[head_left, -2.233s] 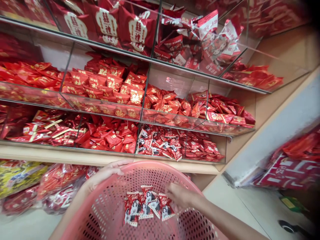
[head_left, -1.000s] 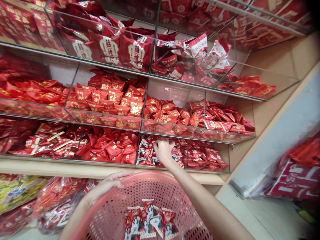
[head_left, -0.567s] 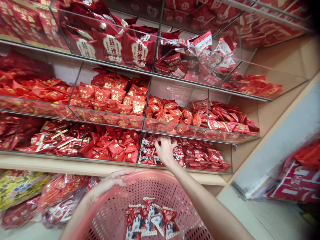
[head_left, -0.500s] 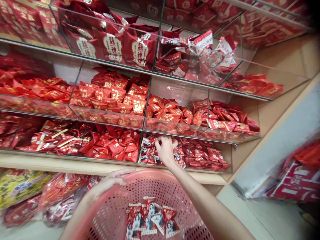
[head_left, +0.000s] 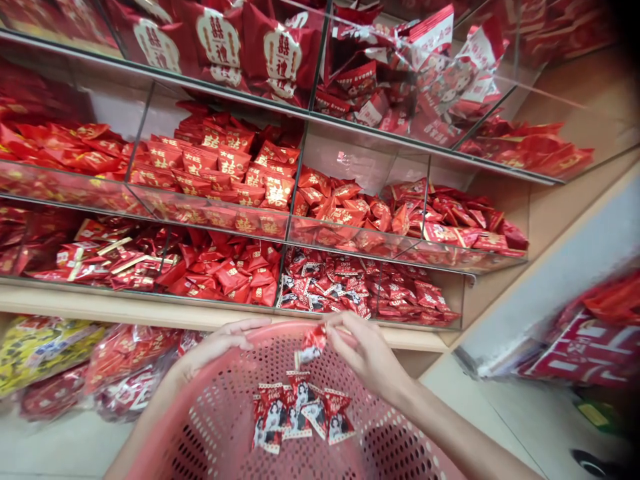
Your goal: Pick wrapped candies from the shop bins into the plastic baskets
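A pink perforated plastic basket (head_left: 210, 400) fills the lower middle of the view. My left hand (head_left: 220, 347) grips its far left rim, fingers lying along the outside. Over the far right rim is my right hand (head_left: 363, 350), its thumb and fingers pinching a small wrapped candy (head_left: 313, 345) by one end, slightly blurred. Below it, several matching red, white and black wrapped candies (head_left: 303, 407) lie on the basket's bottom. The same kind of candies (head_left: 325, 283) fills a lower shelf compartment just beyond the rim.
Shelves with clear dividers hold red packets (head_left: 227, 160) and larger red bags (head_left: 220, 40). Below the wooden shelf edge (head_left: 110, 300), bulk bags (head_left: 45, 353) lie on the floor at left. More red bags (head_left: 590, 347) stand at right by the wall.
My right hand has come back from the lower shelf compartment to the basket, now with a wrapped candy in its fingers. My left hand stays on the rim. The view has tilted slightly downward.
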Available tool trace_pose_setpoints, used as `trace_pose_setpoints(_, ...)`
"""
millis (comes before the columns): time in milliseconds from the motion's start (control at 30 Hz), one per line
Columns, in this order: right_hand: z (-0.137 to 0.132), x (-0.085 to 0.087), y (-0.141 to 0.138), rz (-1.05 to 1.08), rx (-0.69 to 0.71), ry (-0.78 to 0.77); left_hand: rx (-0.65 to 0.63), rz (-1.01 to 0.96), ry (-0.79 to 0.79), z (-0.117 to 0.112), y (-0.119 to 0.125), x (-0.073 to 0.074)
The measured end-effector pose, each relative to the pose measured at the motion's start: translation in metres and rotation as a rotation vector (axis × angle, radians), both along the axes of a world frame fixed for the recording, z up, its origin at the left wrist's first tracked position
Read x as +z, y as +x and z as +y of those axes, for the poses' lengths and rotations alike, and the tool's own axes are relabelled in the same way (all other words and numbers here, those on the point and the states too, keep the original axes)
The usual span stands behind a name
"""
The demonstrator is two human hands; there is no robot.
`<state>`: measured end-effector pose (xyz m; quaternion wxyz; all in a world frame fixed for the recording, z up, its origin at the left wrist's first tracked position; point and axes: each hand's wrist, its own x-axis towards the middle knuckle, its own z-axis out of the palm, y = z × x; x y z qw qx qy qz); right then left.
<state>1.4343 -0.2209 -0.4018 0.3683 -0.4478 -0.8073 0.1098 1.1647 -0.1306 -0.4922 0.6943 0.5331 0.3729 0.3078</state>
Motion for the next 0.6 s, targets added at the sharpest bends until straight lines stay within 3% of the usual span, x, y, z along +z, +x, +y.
trace_pose_setpoints(133,-0.016,-0.014,0.018,-0.192,0.036,-0.151,0.02,0.007,0.019,0.002,-0.001,-0.004)
trace_pose_setpoints(300,-0.009,-0.023,0.032,-0.55,0.037,-0.181,-0.045,-0.079,-0.085,-0.001,0.003,0.0)
trace_pose_setpoints(400,0.0,-0.033,0.03,-0.78,0.045,-0.17,-0.066,-0.099,-0.102,-0.001,0.003,0.001)
trace_pose_setpoints(600,0.012,-0.051,0.006,-1.162,0.097,-0.149,-0.015,0.0,0.033,0.002,-0.002,-0.005)
